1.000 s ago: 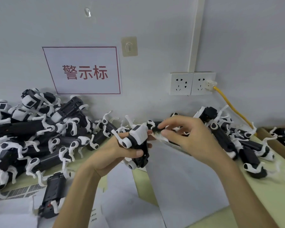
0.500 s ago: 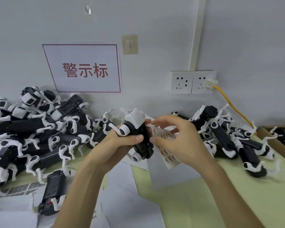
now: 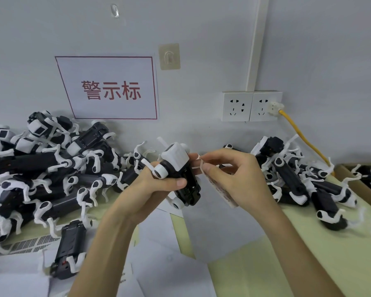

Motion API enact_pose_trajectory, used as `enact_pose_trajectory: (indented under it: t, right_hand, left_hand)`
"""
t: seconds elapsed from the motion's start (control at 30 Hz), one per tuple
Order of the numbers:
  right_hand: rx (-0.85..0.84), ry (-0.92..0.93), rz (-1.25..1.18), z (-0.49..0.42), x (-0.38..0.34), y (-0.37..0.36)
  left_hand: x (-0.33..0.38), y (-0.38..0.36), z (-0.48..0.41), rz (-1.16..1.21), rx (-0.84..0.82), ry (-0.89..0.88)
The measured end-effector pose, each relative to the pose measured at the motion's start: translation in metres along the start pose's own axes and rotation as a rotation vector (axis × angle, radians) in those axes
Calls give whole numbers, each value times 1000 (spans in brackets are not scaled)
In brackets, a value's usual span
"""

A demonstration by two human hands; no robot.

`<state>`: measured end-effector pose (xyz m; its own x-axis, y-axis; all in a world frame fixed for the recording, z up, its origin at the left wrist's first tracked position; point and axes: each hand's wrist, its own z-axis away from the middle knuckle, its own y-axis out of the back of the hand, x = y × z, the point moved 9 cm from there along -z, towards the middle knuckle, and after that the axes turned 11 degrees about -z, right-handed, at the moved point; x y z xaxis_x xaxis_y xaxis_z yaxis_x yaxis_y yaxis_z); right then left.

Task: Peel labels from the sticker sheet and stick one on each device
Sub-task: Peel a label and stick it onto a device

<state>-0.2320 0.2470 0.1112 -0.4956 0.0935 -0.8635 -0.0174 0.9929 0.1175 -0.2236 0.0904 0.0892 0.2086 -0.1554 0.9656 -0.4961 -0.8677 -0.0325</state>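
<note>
So far left there's a big heap of black-and-white plastic devices with white curved clips (image 3: 41, 168) piled against the wall. A white strip of barcode stickers (image 3: 30, 245) and one more black device (image 3: 70, 249) lie in front of it on loose white paper sheets (image 3: 219, 228). Above hangs a white sign with a red border (image 3: 109, 88).

Middle: the left hand (image 3: 150, 189) is wrapped around a black device with a white cap (image 3: 191, 189), held up above the pale green table (image 3: 266, 275), thumb across its body. Just beside it, the right hand (image 3: 240, 179) has the small white sticker sheet (image 3: 222, 194) tucked under its palm, thumb and index pinching at the sheet's top edge. Can't tell if a label's actually lifted.

On the right there's a white double wall socket (image 3: 252, 106), a yellow cable (image 3: 302, 138), and another heap of black-and-white devices (image 3: 298, 183).
</note>
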Motion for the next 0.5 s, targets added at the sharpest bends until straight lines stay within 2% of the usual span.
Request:
enact_pose_trajectory:
  t: [0.27,0.5]
  right_hand:
    - [141,43,-36,5,-6,8]
    - [106,20,-35,4,-6,6]
  left_hand:
    - [5,-7,-1,-15,-31,-43]
    - [7,-5,0,-44,-20,-56]
